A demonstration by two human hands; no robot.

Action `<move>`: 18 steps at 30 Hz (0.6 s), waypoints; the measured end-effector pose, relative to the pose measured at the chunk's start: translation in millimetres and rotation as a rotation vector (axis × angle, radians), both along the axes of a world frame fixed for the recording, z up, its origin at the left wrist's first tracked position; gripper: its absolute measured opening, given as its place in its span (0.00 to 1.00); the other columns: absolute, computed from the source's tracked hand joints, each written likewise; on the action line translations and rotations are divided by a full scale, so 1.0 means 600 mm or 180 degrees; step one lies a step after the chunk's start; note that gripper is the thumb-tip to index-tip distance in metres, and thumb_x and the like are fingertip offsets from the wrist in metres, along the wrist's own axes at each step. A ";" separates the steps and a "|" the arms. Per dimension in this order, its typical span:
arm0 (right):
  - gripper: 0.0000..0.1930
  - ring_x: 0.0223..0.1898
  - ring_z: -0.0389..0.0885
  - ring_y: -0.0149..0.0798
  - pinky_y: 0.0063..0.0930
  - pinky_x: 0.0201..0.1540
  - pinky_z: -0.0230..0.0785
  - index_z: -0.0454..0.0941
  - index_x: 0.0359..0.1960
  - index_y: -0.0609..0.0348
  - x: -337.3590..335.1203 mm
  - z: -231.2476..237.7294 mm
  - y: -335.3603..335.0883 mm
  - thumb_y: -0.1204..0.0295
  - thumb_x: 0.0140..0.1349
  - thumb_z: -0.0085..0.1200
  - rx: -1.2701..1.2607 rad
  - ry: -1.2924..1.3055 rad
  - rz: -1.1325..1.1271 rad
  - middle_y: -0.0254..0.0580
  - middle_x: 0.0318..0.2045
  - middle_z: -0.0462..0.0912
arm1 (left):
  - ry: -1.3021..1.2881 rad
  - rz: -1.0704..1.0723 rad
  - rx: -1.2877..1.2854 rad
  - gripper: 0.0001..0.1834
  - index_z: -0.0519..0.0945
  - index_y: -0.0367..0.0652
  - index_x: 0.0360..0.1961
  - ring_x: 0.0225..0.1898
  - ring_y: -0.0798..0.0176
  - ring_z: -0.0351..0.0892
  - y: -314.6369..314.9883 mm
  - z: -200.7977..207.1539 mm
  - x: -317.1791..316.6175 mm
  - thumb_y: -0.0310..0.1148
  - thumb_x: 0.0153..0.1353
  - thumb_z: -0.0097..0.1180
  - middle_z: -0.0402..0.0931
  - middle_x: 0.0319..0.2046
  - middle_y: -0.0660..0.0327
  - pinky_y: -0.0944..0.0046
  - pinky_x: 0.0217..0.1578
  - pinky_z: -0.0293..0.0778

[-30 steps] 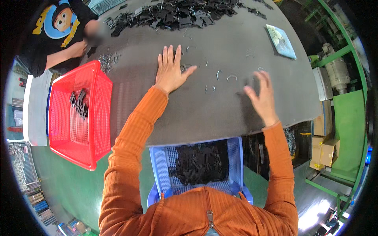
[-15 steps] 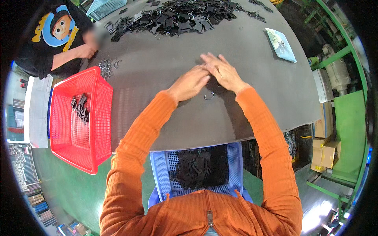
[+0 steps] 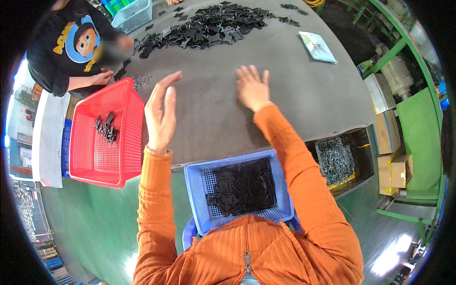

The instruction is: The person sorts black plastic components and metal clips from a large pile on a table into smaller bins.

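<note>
My left hand (image 3: 161,111) is raised above the table by the red basket's right side, fingers stretched out and thumb apart, holding nothing I can see. My right hand (image 3: 252,89) rests palm down on or just over the grey table (image 3: 204,118), its fingers spread; whatever lies under the palm is hidden. In front of me, below the table edge, a blue plastic basket (image 3: 192,190) holds many flat black pieces (image 3: 243,187). On the left, the red plastic basket (image 3: 134,137) has a small cluster of black pieces (image 3: 107,129) in it.
A big heap of black pieces with metal hooks (image 3: 209,26) covers the far table. A co-worker's hand (image 3: 102,77) is at the far left, near loose metal hooks (image 3: 140,81). A light-blue packet (image 3: 317,46) lies far right. A bin of metal hooks (image 3: 336,159) stands right, below the table.
My hands, together over the table's middle before, have parted. The left has swung toward the red basket. The metal hook before them is out of sight. The whole view has shifted.
</note>
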State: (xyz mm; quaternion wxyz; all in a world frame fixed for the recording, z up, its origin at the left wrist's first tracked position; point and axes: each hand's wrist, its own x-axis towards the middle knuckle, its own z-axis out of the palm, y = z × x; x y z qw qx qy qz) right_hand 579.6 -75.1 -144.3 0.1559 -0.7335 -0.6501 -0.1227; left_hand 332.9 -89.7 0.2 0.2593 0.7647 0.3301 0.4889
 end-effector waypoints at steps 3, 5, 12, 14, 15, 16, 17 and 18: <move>0.22 0.66 0.55 0.42 0.48 0.65 0.48 0.64 0.60 0.50 0.121 -0.014 -0.067 0.63 0.66 0.34 0.0006 0.0020 -0.0404 0.34 0.63 0.64 | -0.0154 0.0195 -0.0371 0.14 0.75 0.33 0.49 0.52 0.63 0.73 -0.010 -0.030 -0.055 0.28 0.67 0.42 0.76 0.46 0.55 0.65 0.55 0.64; 0.22 0.66 0.56 0.44 0.45 0.64 0.50 0.63 0.62 0.51 0.198 -0.012 -0.149 0.66 0.66 0.35 -0.0089 -0.0107 -0.0764 0.36 0.63 0.64 | -0.0267 0.0199 -0.0656 0.14 0.75 0.34 0.49 0.52 0.64 0.73 -0.022 -0.047 -0.059 0.28 0.67 0.43 0.76 0.46 0.56 0.66 0.55 0.64; 0.22 0.65 0.56 0.46 0.46 0.64 0.50 0.62 0.62 0.56 0.308 -0.008 -0.434 0.65 0.66 0.38 -0.0297 -0.0093 -0.1650 0.40 0.64 0.62 | -0.0277 0.0001 -0.0813 0.13 0.77 0.37 0.47 0.49 0.67 0.74 0.026 -0.149 -0.041 0.29 0.66 0.46 0.77 0.45 0.57 0.67 0.52 0.67; 0.20 0.64 0.58 0.47 0.48 0.64 0.50 0.66 0.59 0.56 0.316 -0.001 -0.494 0.66 0.66 0.39 -0.0489 -0.0131 -0.2075 0.43 0.62 0.64 | 0.0023 -0.0036 -0.0927 0.13 0.78 0.38 0.47 0.48 0.64 0.75 0.046 -0.161 -0.004 0.31 0.65 0.47 0.77 0.45 0.56 0.67 0.51 0.68; 0.19 0.63 0.60 0.48 0.49 0.63 0.51 0.68 0.57 0.56 0.324 0.001 -0.506 0.67 0.65 0.41 -0.0616 -0.0139 -0.2312 0.44 0.61 0.66 | 0.0300 0.0003 -0.1004 0.13 0.78 0.39 0.46 0.48 0.63 0.76 0.049 -0.148 0.017 0.31 0.65 0.47 0.77 0.45 0.56 0.66 0.51 0.68; 0.18 0.63 0.61 0.48 0.48 0.63 0.52 0.69 0.56 0.57 0.321 0.011 -0.485 0.68 0.65 0.42 -0.0325 -0.0087 -0.2184 0.46 0.60 0.67 | 0.0258 -0.0116 -0.1064 0.13 0.77 0.39 0.47 0.51 0.56 0.74 0.071 -0.164 0.020 0.31 0.64 0.48 0.76 0.47 0.54 0.61 0.54 0.66; 0.18 0.62 0.62 0.49 0.47 0.62 0.53 0.70 0.55 0.57 0.313 0.023 -0.469 0.68 0.65 0.42 -0.0069 -0.0049 -0.2079 0.47 0.59 0.67 | 0.0411 -0.0087 -0.0750 0.14 0.76 0.39 0.48 0.53 0.54 0.72 0.093 -0.179 0.029 0.31 0.63 0.48 0.75 0.48 0.53 0.59 0.56 0.65; 0.17 0.61 0.63 0.50 0.47 0.62 0.54 0.71 0.54 0.57 0.302 0.035 -0.449 0.69 0.64 0.43 0.0189 -0.0011 -0.1973 0.48 0.58 0.68 | 0.0563 -0.0058 -0.0432 0.14 0.76 0.39 0.48 0.55 0.52 0.70 0.119 -0.190 0.040 0.31 0.63 0.49 0.74 0.49 0.52 0.58 0.57 0.64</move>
